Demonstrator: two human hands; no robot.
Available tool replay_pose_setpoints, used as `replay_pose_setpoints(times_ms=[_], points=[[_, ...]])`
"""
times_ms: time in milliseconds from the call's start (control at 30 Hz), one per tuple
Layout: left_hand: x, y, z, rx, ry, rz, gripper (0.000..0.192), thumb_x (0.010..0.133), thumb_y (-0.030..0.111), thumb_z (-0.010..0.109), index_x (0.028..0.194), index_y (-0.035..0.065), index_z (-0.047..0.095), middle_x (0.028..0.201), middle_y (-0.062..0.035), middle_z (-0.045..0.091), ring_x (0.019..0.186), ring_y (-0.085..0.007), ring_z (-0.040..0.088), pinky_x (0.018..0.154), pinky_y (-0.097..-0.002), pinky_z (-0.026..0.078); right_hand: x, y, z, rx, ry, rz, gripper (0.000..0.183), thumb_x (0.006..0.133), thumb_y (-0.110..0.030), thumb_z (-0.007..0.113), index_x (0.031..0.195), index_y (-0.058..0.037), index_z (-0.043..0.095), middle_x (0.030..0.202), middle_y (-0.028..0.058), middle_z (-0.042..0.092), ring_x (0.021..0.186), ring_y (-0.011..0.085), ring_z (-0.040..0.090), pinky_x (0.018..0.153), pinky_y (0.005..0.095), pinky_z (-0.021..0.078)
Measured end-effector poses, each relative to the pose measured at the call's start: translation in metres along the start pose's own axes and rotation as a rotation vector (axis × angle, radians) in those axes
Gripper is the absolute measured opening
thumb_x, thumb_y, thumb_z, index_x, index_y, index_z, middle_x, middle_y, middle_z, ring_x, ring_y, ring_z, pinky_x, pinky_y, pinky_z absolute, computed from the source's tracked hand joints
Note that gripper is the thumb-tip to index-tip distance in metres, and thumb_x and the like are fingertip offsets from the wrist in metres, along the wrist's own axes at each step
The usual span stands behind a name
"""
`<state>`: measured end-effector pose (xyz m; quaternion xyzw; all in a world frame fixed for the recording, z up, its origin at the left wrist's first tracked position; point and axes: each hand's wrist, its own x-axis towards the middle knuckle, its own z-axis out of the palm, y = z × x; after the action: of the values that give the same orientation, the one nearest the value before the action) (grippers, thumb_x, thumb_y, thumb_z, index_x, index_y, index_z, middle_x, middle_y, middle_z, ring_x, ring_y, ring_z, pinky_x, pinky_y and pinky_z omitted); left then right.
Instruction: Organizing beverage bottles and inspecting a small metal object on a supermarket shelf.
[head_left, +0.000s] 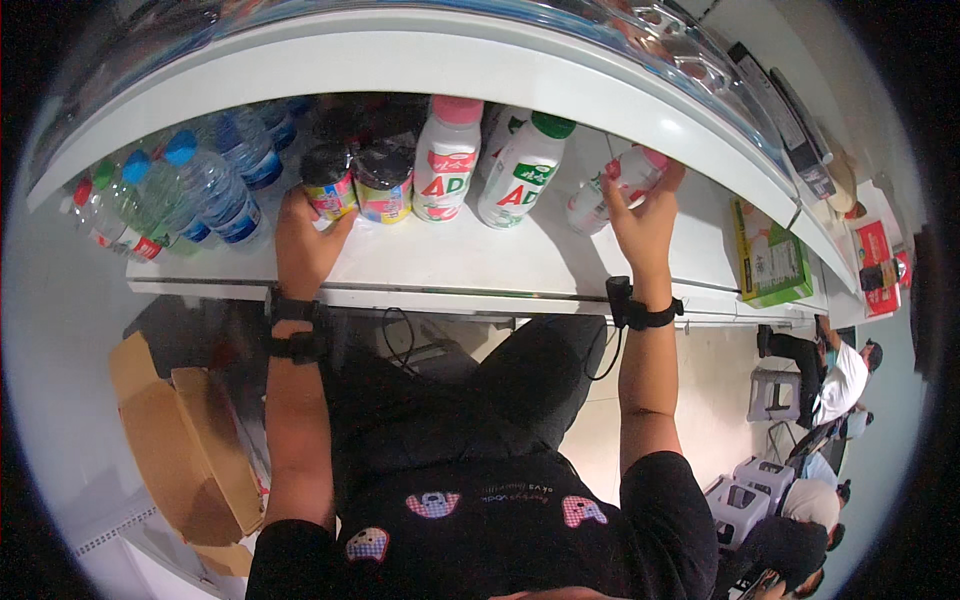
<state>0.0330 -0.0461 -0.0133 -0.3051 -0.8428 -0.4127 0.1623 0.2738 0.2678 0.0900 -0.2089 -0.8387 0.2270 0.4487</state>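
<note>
My left hand (309, 247) is around the lower part of a small black-lidded jar (328, 184) with a bright pink and yellow label. A second black-lidded jar (384, 187) stands just right of it. My right hand (649, 221) grips a white plastic drink bottle (592, 206) with a pink cap, tilted on the white shelf (480, 259). Between my hands are another pink-capped white bottle (448, 165) and a green-capped white bottle (525, 176). Part of a further white bottle (501, 127) shows behind that one.
Several clear water bottles (217, 195) fill the shelf's left end. A green carton (772, 255) stands at the right. The upper shelf's white edge (450, 64) overhangs the bottles. An open cardboard box (165, 442) is below left. Other people (844, 382) and plastic stools (739, 510) are at the right.
</note>
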Motion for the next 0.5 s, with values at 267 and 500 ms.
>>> replay_pose_setpoints(times_ms=[267,500], points=[[0.0,-0.004,0.001,0.068,0.043,0.089,0.048,0.07,0.027,0.087,0.09,0.0002,0.052,0.077,-0.0121,0.052,0.068,-0.0291,0.052,0.062,-0.0405,0.043,-0.02,0.024,0.001,0.085,-0.159,0.288,0.054,0.077,-0.02,0.082,0.117,0.0025,0.053,0.093,0.0178,0.071,0.083,0.0251,0.071,0.073,0.0335,0.0553],[0.001,0.002,0.0,0.014,-0.026,0.006,0.053,0.07,0.026,0.085,0.099,-0.0033,0.052,0.085,-0.0159,0.054,0.075,-0.0323,0.055,0.068,-0.0405,0.046,0.024,0.072,0.002,0.271,-0.381,0.233,0.055,0.07,-0.022,0.088,0.113,0.0015,0.063,0.105,0.0138,0.07,0.089,0.0238,0.068,0.077,0.0333,0.0553]])
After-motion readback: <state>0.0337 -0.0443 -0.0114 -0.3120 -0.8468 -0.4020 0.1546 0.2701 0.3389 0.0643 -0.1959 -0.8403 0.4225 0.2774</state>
